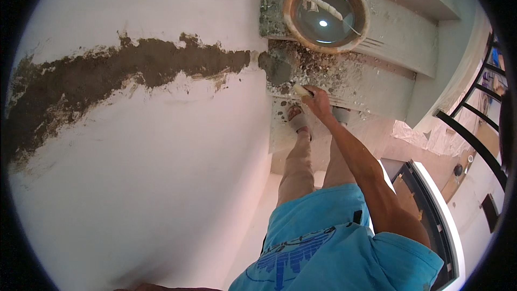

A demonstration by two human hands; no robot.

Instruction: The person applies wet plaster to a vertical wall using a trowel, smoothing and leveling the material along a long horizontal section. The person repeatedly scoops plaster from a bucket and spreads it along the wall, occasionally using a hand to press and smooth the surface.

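My right hand [319, 102] reaches down over the steps with its fingers closed around a small pale piece [301, 90], possibly a tool's handle; the rest of it is hidden. Just beyond it, a patch of wet grey mortar [277, 68] lies on the step against the wall. A band of dark mortar [156, 62] runs across the white wall [172, 140] on the left. At the lower edge, my left hand [148, 286] shows only as a blurred sliver near the wall, its fingers not to be made out.
A round tub [290, 19] of water stands on the step above, with a white-wrapped stick [326, 6] lying across it. Crumbs of debris [318, 64] litter the step [377, 83]. My sandalled feet stand below. To the right are a black railing [474, 143] and a dark-framed panel [431, 210].
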